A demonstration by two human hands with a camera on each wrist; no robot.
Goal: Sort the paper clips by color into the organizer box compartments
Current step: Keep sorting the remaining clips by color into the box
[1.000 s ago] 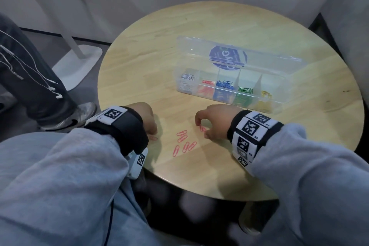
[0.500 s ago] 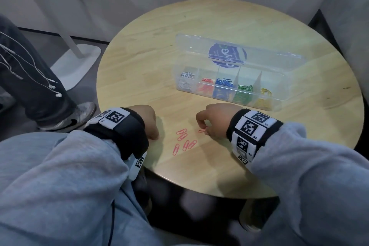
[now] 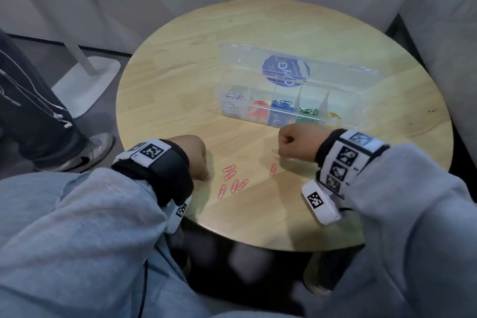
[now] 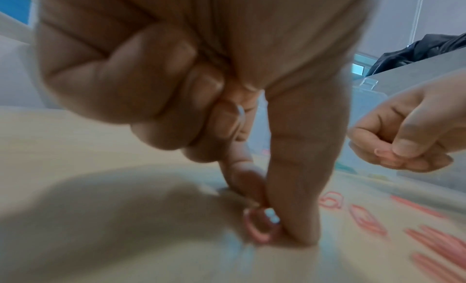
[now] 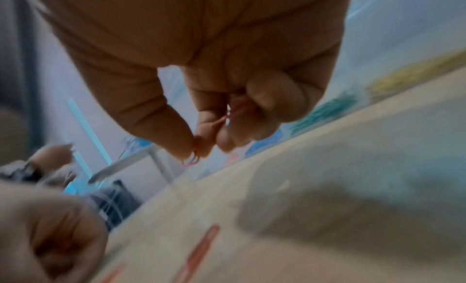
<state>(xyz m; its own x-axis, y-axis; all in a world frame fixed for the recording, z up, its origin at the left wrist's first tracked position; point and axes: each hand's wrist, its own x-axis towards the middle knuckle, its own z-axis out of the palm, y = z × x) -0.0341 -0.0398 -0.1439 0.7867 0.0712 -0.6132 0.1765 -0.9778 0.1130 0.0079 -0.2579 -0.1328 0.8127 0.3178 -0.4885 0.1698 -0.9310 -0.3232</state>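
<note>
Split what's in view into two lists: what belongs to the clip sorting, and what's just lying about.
Part of the job:
- organizer box, lid open, clips sorted by color
- loose pink paper clips on the round table
- right hand, pinching pink clips
- left hand, pinching a pink clip against the table

Just there:
- white stand base on the floor
- bystander's sneaker

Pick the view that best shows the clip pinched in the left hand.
The left wrist view: the pink clip shows under the left hand's fingertips on the table. The head view hides it behind the hand; the right wrist view shows only a blurred fist.
</note>
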